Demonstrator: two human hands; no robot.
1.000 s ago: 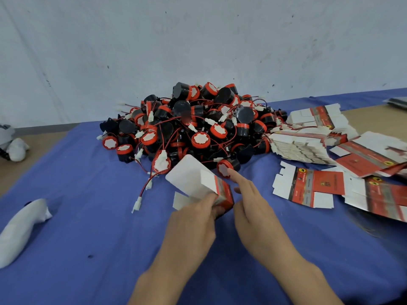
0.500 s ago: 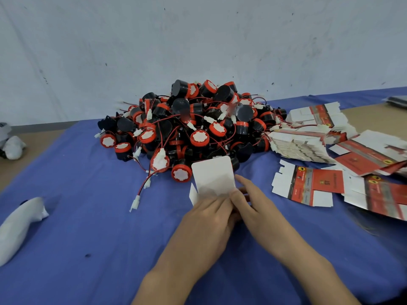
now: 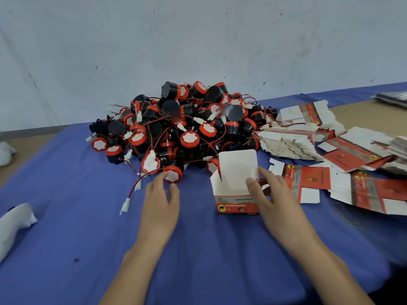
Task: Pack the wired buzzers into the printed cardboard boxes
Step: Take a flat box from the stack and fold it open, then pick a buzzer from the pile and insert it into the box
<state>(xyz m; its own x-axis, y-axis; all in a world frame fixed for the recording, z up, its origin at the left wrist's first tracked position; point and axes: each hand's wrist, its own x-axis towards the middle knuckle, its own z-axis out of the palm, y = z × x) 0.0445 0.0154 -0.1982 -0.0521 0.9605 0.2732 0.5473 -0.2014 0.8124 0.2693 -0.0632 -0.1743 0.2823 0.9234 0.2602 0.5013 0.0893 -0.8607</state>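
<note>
A big heap of black and red wired buzzers [image 3: 185, 126] lies on the blue cloth. An erected printed cardboard box [image 3: 236, 190] stands upright in front of the heap, its top flap raised. My right hand [image 3: 272, 194] holds the box at its right side, thumb at the open rim. My left hand [image 3: 161, 199] reaches with straight fingers to a red-capped buzzer [image 3: 174, 173] at the heap's near edge, fingertips touching it.
Flat printed box blanks [image 3: 308, 180] lie spread to the right, with a stack [image 3: 288, 144] behind them. A loose white connector on red wire [image 3: 126, 205] trails left of my left hand. White cloth bundles [image 3: 13, 223] sit at the left edge.
The box has been stood upright on the cloth with its flap up. My left hand has let go of it and moved left to the near buzzer.
</note>
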